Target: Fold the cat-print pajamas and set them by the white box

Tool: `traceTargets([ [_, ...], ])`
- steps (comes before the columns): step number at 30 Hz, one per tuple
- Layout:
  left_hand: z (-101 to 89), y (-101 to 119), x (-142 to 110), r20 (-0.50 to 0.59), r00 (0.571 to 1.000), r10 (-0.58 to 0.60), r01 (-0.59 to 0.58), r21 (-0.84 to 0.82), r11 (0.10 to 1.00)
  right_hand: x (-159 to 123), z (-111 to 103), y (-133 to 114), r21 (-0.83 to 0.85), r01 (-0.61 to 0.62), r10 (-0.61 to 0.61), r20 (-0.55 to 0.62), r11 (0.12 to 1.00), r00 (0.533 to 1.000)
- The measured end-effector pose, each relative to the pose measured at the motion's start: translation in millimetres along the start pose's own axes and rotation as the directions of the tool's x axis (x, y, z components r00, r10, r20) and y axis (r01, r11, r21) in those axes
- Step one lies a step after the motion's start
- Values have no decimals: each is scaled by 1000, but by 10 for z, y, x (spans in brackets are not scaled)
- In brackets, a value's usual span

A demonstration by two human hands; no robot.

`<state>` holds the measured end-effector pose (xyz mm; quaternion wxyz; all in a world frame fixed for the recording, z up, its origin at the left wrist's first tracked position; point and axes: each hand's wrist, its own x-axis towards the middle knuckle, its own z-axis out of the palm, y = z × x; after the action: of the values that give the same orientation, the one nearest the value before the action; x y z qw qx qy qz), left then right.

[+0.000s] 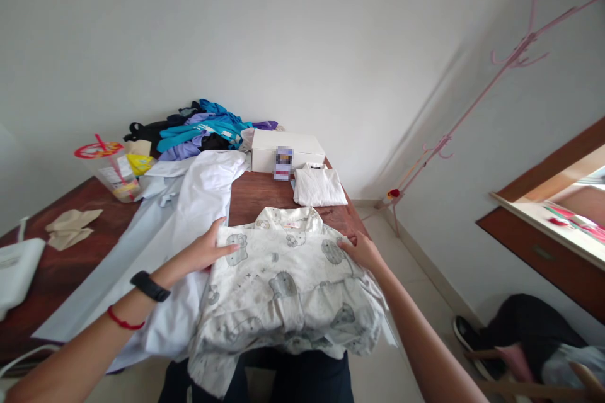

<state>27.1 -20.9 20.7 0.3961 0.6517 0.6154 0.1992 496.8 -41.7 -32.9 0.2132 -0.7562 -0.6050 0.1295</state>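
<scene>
A cream pajama shirt [283,271] with grey cartoon cat faces lies at the table's front edge, its collar pointing away from me. Its lower part hangs over the edge above my lap in loose folds. My left hand [212,249] grips the shirt's left shoulder edge, thumb on top and the other fingers partly hidden. At the opposite shoulder, my right hand [362,253] holds the cloth between thumb and fingers. Just left of the shirt spreads a white garment [201,195], close to my left forearm. Beyond the collar sits a folded white shirt [320,184].
A white box [288,145] stands near the wall beside a heap of coloured clothes [203,129]. On the left are a plastic cup [111,173], a beige cloth piece [73,228] and a white device [19,271]. A pink coat stand [472,104] leans across the right.
</scene>
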Motion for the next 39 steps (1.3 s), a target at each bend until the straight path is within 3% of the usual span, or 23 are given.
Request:
traceTargets([
  [3,71,-25,-85,-21,989,148,-146,71,987,22,-10,17,-23,13,-12,44,1000,999],
  [6,96,-63,-125,-81,966,248,-239,100,966,30,-3,-4,-29,27,-26,15,999,1000],
  [15,-108,12,-35,-186,933,308,-286,136,948,79,-50,-253,13,87,-84,-136,996,987],
  [19,-115,-152,49,-147,951,273,-235,232,944,115,-25,-350,29,82,-78,-107,996,991],
  [22,-62,-236,-34,-158,953,260,-168,439,883,75,9,-301,40,60,-58,-56,997,997],
  [26,-12,-78,-282,-255,925,281,-19,708,706,-141,-83,-64,112,-20,19,7,993,1000],
  [28,44,91,-352,-264,895,359,-36,760,649,-323,-182,80,179,-46,33,74,983,997],
  [30,183,283,-342,-185,871,455,-171,754,635,-536,-280,206,259,-71,28,165,963,986],
  [32,435,479,-256,-7,838,545,-396,680,617,-752,-356,302,323,-96,10,258,941,966],
  [34,782,658,-126,194,776,600,-591,558,583,-944,-405,365,333,-98,-6,298,938,954],
  [36,1148,787,11,297,734,610,-668,474,574,-1098,-435,403,314,-66,-31,294,947,955],
  [39,1536,849,155,292,737,610,-660,505,555,-1254,-484,449,369,-41,-78,301,929,951],
])
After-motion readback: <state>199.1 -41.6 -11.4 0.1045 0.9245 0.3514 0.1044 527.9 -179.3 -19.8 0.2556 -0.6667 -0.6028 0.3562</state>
